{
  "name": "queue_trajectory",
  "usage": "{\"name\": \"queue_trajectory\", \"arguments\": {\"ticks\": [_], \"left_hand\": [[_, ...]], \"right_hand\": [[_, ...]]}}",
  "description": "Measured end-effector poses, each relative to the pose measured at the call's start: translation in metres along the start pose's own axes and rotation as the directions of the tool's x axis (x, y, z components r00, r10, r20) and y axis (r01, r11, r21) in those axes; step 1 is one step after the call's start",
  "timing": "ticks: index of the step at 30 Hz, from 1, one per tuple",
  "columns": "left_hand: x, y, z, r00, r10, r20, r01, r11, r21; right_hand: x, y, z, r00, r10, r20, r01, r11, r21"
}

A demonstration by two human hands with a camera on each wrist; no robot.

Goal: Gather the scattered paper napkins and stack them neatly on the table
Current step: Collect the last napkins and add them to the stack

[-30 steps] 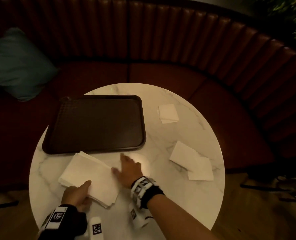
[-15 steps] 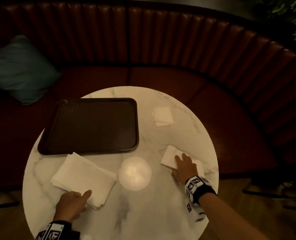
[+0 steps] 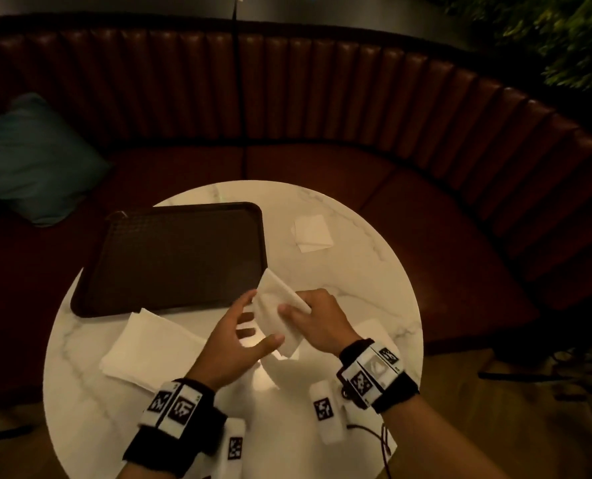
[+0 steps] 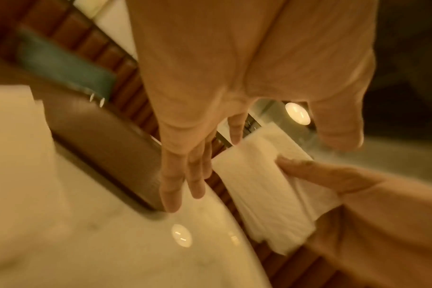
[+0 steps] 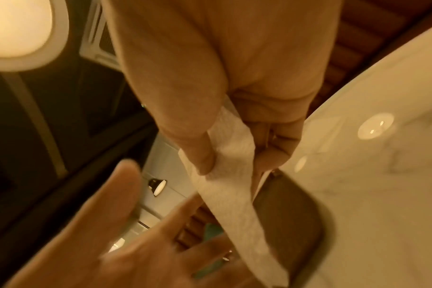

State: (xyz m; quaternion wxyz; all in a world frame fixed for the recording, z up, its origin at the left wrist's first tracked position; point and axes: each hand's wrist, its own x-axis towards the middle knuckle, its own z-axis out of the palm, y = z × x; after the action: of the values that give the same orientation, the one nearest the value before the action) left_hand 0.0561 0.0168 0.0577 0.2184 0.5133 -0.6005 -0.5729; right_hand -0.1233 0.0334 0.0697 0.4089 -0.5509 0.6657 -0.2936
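My right hand pinches a white folded napkin between thumb and fingers and holds it up above the middle of the round marble table. The pinch on the napkin is plain in the right wrist view. Beside it, my left hand is spread with straight fingers next to the held napkin. A stack of napkins lies at the near left. One napkin lies at the far side, and another shows beyond my right wrist.
A dark brown tray sits on the left half of the table, just behind the stack. A curved red-brown bench wraps the far side, with a teal cushion on it at the left. A lamp's bright reflection glows under my hands.
My right hand has lifted a napkin from the right side of the table and carried it to the middle. My left hand has left the stack and risen to meet it.
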Motion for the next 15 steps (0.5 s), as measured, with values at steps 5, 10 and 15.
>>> {"name": "queue_trajectory", "arguments": {"ticks": [5, 10, 15], "left_hand": [[-0.006, 0.036, 0.004, 0.997, 0.029, -0.069, -0.052, 0.929, -0.367], [-0.008, 0.044, -0.008, 0.989, 0.003, -0.149, -0.068, 0.899, -0.434], [-0.017, 0.041, -0.029, 0.996, 0.003, -0.085, -0.04, 0.899, -0.437]], "right_hand": [[-0.03, -0.037, 0.01, 0.994, -0.105, -0.026, 0.107, 0.989, 0.098], [-0.042, -0.045, 0.007, 0.986, -0.134, -0.095, 0.152, 0.964, 0.219], [-0.042, -0.041, -0.002, 0.98, -0.039, -0.193, 0.105, 0.933, 0.345]]}}
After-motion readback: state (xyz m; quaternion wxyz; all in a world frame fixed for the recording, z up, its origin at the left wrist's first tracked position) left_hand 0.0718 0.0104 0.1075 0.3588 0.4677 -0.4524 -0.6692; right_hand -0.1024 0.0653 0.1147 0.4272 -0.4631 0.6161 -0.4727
